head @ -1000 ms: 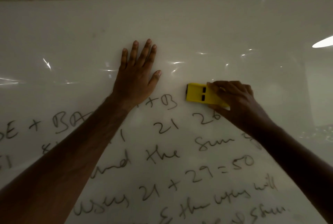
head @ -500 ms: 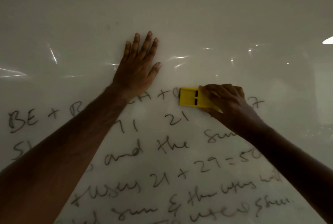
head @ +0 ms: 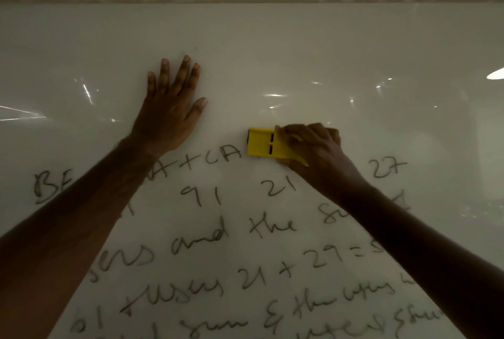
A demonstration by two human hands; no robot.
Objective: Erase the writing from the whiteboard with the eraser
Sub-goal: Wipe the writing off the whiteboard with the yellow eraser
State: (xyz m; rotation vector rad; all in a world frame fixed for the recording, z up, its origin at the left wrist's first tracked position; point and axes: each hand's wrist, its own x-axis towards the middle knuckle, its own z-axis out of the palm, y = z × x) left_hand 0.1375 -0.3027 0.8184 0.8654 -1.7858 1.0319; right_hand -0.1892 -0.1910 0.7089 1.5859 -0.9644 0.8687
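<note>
Patterned wall backs the whiteboard (head: 300, 47); left hand (head: 166, 117) lies flat, fingers spread. Right hand (head: 313, 147) pinches the eraser (head: 260, 145) beside the top line of writing (head: 218, 157). Next: wipe leftward across it.

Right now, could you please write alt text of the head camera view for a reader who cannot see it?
A right hand presses a yellow eraser on a whiteboard, at the top row of handwriting. The left hand lies flat on the bare board above the text; several lines remain below.

single head-worn view, close in, facing the whiteboard (head: 300, 47) squarely, wide-angle, wall strip along the top
</note>
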